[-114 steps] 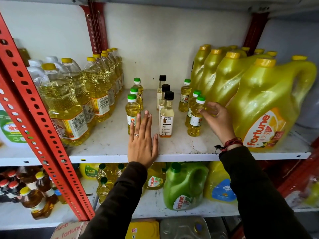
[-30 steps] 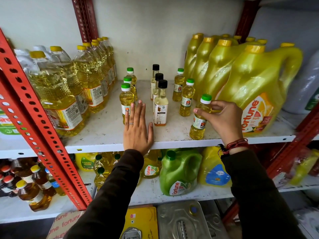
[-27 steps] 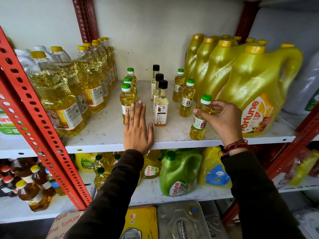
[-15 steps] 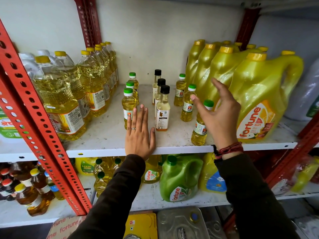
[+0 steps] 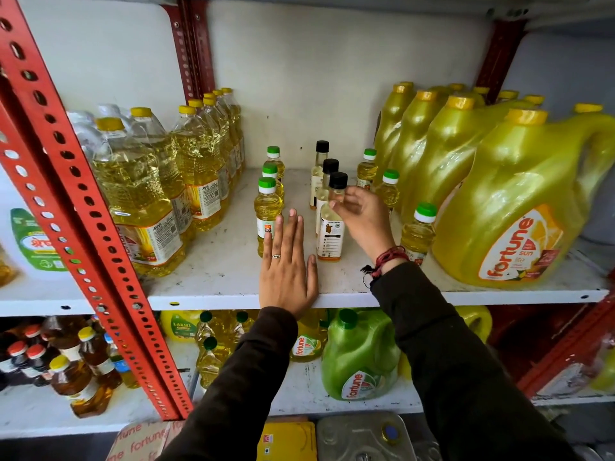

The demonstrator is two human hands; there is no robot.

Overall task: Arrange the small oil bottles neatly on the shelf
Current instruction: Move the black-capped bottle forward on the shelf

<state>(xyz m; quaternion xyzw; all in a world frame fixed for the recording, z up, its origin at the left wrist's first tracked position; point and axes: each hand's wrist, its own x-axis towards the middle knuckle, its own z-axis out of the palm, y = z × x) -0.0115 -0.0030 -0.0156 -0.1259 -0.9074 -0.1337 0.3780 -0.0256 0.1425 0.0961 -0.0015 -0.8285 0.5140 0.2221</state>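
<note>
Small oil bottles stand in three columns on the white shelf (image 5: pixel 216 281). The left column has three green-capped bottles (image 5: pixel 266 207). In the middle are three black-capped bottles, and my right hand (image 5: pixel 366 217) curls its thumb and fingers around the neck of the front black-capped bottle (image 5: pixel 329 237). On the right, one green-capped bottle (image 5: pixel 417 232) stands alone near the front edge, with two more (image 5: pixel 389 191) further back. My left hand (image 5: pixel 288 277) lies flat on the shelf between the left and middle columns, holding nothing.
Large clear oil bottles (image 5: pixel 139 194) fill the shelf's left side, and big yellow jugs (image 5: pixel 519 201) fill its right. A red perforated upright (image 5: pixel 76 207) slants across the left. The lower shelf holds a green jug (image 5: pixel 359 354) and more bottles.
My right hand pulled a green-capped bottle toward the front edge, let it go, and moved left onto the front black-capped bottle's neck. My left hand stayed flat on the shelf.
</note>
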